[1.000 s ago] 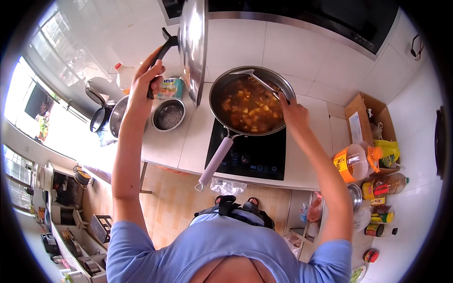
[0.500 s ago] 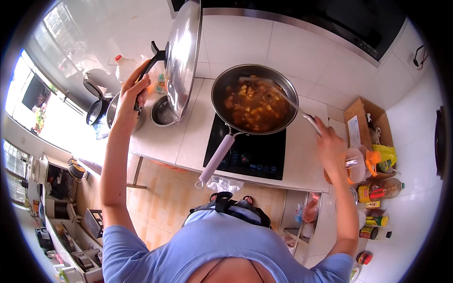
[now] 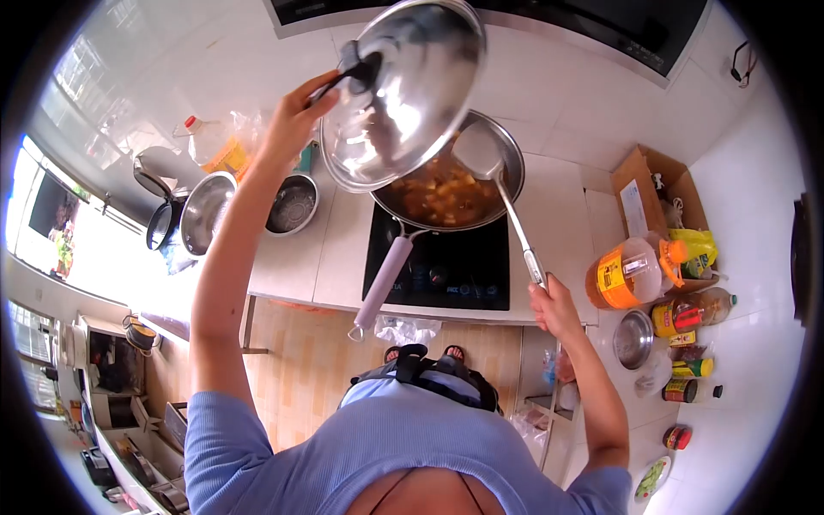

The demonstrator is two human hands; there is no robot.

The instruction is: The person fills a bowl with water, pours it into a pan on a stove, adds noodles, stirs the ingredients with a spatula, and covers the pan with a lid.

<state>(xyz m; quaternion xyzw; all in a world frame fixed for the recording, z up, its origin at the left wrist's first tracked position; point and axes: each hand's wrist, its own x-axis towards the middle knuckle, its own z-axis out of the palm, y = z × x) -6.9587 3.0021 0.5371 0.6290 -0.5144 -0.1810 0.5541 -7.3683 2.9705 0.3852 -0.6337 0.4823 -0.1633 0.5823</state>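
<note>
My left hand (image 3: pixel 306 116) is closed around the black handle of a shiny metal lid (image 3: pixel 421 94). The lid is tilted and hides the upper left of a wok (image 3: pixel 518 172). Chunky brown stew (image 3: pixel 442 190) with pale cubes fills the wok, which sits on a black induction cooktop (image 3: pixel 463 279). Its lilac handle (image 3: pixel 382 283) points toward me. My right hand (image 3: pixel 554 306) grips a long-handled metal spatula (image 3: pixel 512 210). The spatula's broad blade is over the far right part of the wok, by the stew.
Metal bowls (image 3: pixel 209 215) and a small black pan (image 3: pixel 163 225) stand to the left. On the right are a cardboard box (image 3: pixel 639 184), a large oil bottle (image 3: pixel 614 276), a steel bowl (image 3: pixel 633 339), seasoning bottles and a plate of chopped greens (image 3: pixel 654 477). A range hood (image 3: pixel 592 34) hangs above.
My left hand has brought the lid rightward, partly over the wok. My right hand has moved left and closer to me, and the spatula's blade has come up out of the stew.
</note>
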